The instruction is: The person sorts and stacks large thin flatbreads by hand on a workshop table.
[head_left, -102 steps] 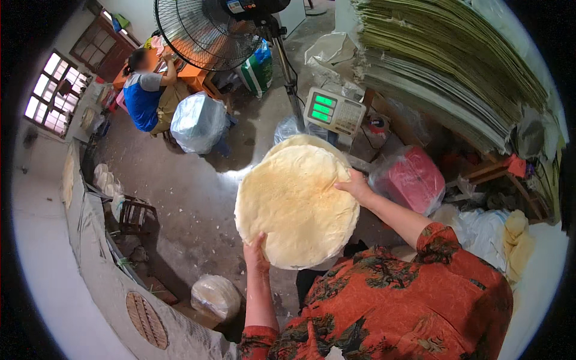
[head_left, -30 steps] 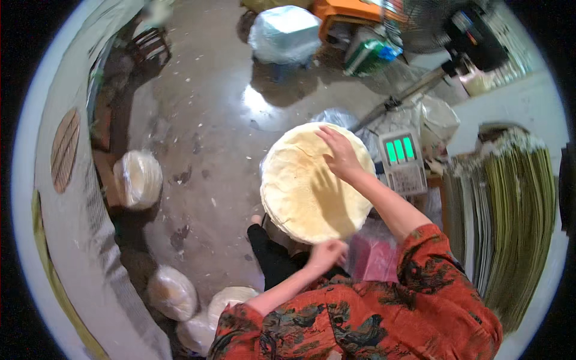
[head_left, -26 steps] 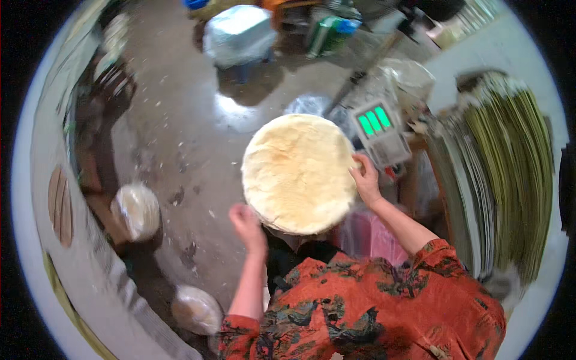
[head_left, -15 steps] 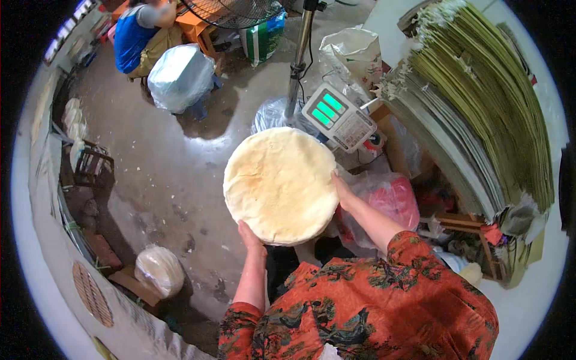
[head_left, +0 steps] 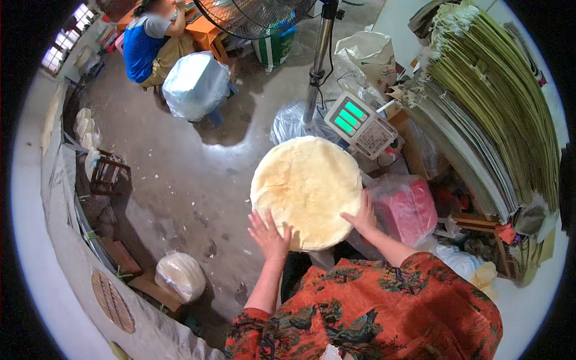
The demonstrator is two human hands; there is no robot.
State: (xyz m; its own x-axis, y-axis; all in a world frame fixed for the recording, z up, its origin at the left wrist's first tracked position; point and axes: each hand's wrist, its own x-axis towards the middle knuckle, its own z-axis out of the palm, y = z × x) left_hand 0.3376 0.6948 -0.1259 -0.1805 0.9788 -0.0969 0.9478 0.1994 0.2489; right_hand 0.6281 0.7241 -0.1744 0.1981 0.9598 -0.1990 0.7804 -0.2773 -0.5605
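Observation:
A thick round stack of cream-coloured, dough-like flat sheets [head_left: 307, 189] sits in front of me, its top slightly wrinkled and yellowish in the middle. My left hand [head_left: 271, 237] rests at its near left edge with the fingers spread. Against its right edge lies my right hand [head_left: 362, 217], fingers stretched out and the thumb over the top sheet. Neither hand is wrapped round anything. Just beyond the stack is a scale display [head_left: 360, 125] with lit green readouts. What bears the stack is mostly hidden beneath it.
A standing fan [head_left: 252, 15] on a metal pole is ahead. A person [head_left: 147, 45] in blue sits at an orange table, behind a plastic-wrapped bundle [head_left: 197, 85]. Tall piles of green sacks [head_left: 486, 102] stand right, near a red plastic-wrapped package [head_left: 408, 207]. A wrapped round bundle [head_left: 180, 276] lies lower left.
Both hands have loosened from the stack's sides; the left fingers are now spread and the right hand lies flatter. The whole view has shifted, so everything appears farther right and slightly lower.

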